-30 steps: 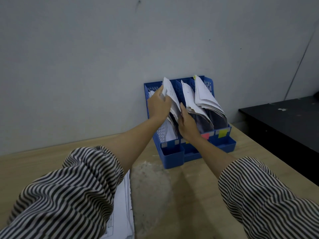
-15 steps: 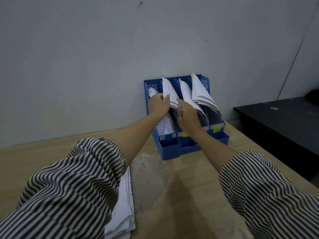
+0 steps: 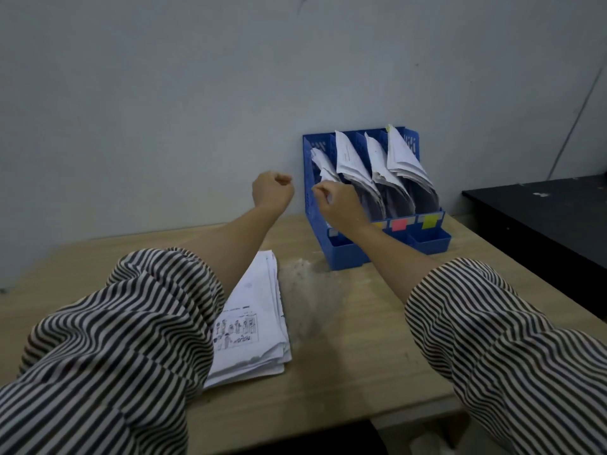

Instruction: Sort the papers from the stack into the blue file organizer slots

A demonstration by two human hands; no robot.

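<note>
Half a second ago both hands were in among the sheets of the blue file organizer [image 3: 387, 251]; now both are out of it. The left hand [image 3: 272, 192] hangs in the air just left of the organizer's left wall, apart from it, its fingers curled into a loose fist that holds nothing. The right hand [image 3: 340, 205] is in front of the organizer's leftmost slot, fingers curled in; whether the fingertips touch the papers in the slots [image 3: 371, 169] there cannot be told, and no sheet shows between them. The sheets in the four slots lean back toward the wall [image 3: 164, 93], their top corners fanned apart.

The paper stack [image 3: 259, 326] lies flat on the surface [image 3: 345, 339] well in front of the organizer and to its left, partly under the left striped sleeve [image 3: 115, 339]; more of it shows than before. A printed drawing faces up on its top sheet.

The organizer stands against the wall. Bare surface lies between it and the stack. To the organizer's right the surface ends at an edge, and beyond that is a black table [image 3: 542, 218]. The near edge of the surface runs below the stack.
</note>
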